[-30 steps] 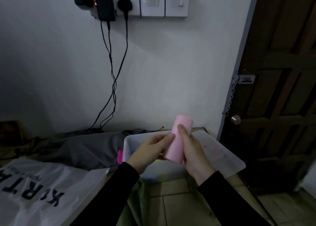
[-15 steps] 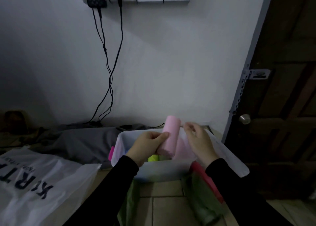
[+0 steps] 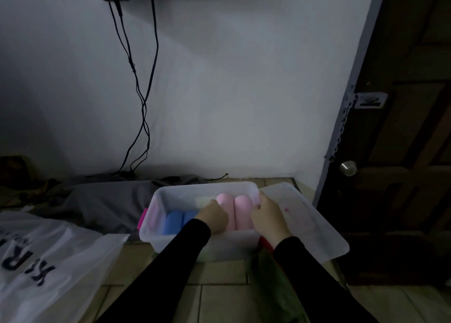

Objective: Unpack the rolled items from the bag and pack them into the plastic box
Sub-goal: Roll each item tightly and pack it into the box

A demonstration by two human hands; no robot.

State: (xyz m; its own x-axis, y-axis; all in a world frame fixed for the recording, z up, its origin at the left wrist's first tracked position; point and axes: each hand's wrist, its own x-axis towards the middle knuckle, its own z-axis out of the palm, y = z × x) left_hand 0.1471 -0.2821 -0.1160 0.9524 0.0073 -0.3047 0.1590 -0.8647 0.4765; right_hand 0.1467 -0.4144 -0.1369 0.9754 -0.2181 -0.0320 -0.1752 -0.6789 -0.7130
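Observation:
A clear plastic box (image 3: 161, 232) stands on the tiled floor by the wall. Inside lie two blue rolls (image 3: 173, 222), a pale roll (image 3: 203, 200) and two pink rolls side by side. My left hand (image 3: 212, 216) reaches into the box, fingers curled down onto the left pink roll (image 3: 223, 200). My right hand (image 3: 268, 215) rests against the right pink roll (image 3: 242, 210) at the box's right wall; how its fingers lie is hard to see. A green bag (image 3: 268, 274) lies under my right forearm.
The box's clear lid (image 3: 312, 230) leans off its right side. A white printed plastic bag (image 3: 48, 261) lies at the left, grey cloth (image 3: 105, 200) behind it. A dark wooden door (image 3: 402, 151) closes off the right. Black cables (image 3: 144, 90) hang down the wall.
The pink roll held upright in both hands above the box has been lowered into it and now lies beside another pink roll. Both hands went down into the box.

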